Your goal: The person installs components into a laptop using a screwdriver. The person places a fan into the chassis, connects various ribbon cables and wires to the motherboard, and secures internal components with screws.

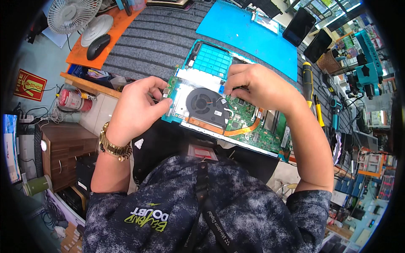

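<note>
White fan (pixel 72 15) near black mouse (pixel 98 47), red extinguisher (pixel 71 99).

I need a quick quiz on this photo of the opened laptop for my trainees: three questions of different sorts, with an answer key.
1. Multiple choice: what colour is the mat lying beyond the opened laptop?
a) red
b) blue
c) yellow

2. True or false: the black fan lies between the person's left hand and right hand.

3. Fill the gap: the gold watch is worn on the person's ____ wrist.

Key:
1. b
2. True
3. left
</note>
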`<state>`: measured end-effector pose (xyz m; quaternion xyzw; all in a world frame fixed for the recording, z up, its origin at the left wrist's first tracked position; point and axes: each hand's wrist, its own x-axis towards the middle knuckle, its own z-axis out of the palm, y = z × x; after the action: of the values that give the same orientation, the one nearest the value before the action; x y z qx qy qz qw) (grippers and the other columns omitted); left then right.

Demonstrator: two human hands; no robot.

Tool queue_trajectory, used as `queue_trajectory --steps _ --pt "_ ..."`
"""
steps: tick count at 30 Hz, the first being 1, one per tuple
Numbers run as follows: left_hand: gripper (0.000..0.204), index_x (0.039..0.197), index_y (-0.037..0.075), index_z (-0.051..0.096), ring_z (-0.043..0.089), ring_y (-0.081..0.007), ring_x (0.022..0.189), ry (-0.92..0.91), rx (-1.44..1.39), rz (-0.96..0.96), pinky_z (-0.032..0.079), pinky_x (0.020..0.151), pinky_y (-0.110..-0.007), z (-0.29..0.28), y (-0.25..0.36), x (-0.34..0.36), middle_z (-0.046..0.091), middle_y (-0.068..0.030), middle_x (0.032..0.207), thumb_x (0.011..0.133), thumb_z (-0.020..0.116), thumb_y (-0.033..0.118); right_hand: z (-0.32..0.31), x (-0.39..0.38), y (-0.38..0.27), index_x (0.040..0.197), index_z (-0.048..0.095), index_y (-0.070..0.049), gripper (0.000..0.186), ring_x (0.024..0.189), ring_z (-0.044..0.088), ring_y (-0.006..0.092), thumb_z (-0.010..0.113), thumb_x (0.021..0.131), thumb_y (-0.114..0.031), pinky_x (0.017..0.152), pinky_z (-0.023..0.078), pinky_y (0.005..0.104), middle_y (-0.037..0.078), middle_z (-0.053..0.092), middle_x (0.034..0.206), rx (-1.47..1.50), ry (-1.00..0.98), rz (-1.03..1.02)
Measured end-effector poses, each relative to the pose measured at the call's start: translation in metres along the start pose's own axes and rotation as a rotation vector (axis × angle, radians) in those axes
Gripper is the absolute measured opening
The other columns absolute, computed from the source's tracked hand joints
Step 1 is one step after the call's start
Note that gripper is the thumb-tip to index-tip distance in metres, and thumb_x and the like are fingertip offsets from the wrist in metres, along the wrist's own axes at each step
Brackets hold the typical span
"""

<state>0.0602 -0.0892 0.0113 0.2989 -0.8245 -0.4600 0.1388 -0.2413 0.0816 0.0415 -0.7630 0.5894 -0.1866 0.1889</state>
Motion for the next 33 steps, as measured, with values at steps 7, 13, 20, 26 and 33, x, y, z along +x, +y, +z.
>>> queue_trajectory --steps 7,13,20,26,33 --pt "0.039 0.119 -0.007 0.076 0.07 -0.0139 0.073 0.0 -0.003 -0.008 0.058 0.069 -0.032 0.0 0.0 0.0 0.075 -0.01 0.09 0.089 0.086 0.016 -0.001 -0.002 0.001 0.103 0.078 -0.003 0.016 0.091 0.073 0.0266 0.082 0.091 0.006 0.076 0.059 0.0392 0.008 0.074 0.101 0.071 0.019 0.064" --pt "0.04 0.119 -0.007 0.076 0.07 -0.0143 0.072 0.005 0.012 -0.002 0.058 0.07 -0.032 0.004 0.004 0.0 0.075 -0.0102 0.091 0.088 0.087 0.016 -0.005 -0.004 -0.005 0.107 0.079 -0.002 0.009 0.081 0.06 0.0172 0.081 0.1 -0.006 0.073 0.051 0.034 0.006 0.067 0.094 0.153 0.13 0.255" --pt "0.035 0.123 -0.005 0.075 0.066 -0.0051 0.071 -0.005 0.061 0.063 0.053 0.062 -0.025 0.009 0.009 0.002 0.071 -0.0033 0.093 0.092 0.086 0.008 0.002 0.014 -0.009 0.108 0.081 -0.001 0.012 0.082 0.058 0.0208 0.082 0.098 -0.007 0.076 0.051 0.0371 0.006 0.065 0.092 0.056 0.058 0.286" --pt "0.035 0.123 -0.005 0.075 0.066 -0.005 0.07 0.005 0.06 0.086 0.052 0.061 -0.025 0.011 0.015 0.0 0.071 -0.0034 0.093 0.092 0.086 0.008 0.002 0.021 -0.005 0.108 0.081 0.0 0.014 0.091 0.067 0.024 0.082 0.096 -0.006 0.082 0.055 0.0374 0.009 0.073 0.102 0.095 0.006 0.312" --pt "0.035 0.123 -0.004 0.075 0.065 -0.0037 0.07 0.015 0.055 0.109 0.051 0.06 -0.024 0.01 0.014 -0.002 0.071 -0.0024 0.093 0.092 0.086 0.006 0.0 0.027 -0.003 0.108 0.079 0.001 0.013 0.095 0.069 0.0233 0.079 0.098 -0.008 0.085 0.056 0.0369 0.009 0.074 0.105 0.1 -0.076 0.328"
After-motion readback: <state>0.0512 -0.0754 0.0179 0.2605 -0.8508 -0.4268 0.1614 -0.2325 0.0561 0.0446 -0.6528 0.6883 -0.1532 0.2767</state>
